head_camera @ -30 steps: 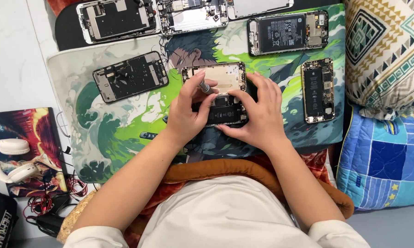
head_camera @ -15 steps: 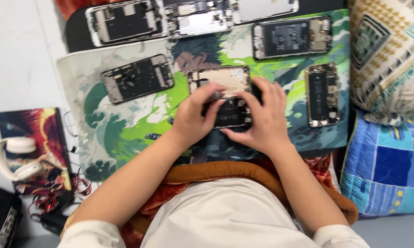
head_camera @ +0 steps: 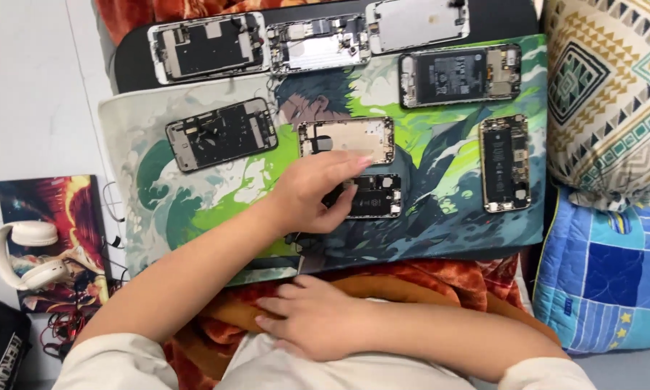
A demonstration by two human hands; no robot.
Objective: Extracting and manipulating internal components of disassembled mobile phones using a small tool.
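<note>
Green printed mat (head_camera: 195, 195) holds opened phones (head_camera: 220, 133).

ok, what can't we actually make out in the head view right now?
- Dark opened phone: its left part is hidden under the left hand.
- Left fingertips: whether they grip it, cannot tell.
- Top-row phone: cut by the top edge.
- Right hand: rests on the lap; palm hidden.

Pale grey floor (head_camera: 29, 94), patterned cushions (head_camera: 606, 94) at right, even light.
</note>
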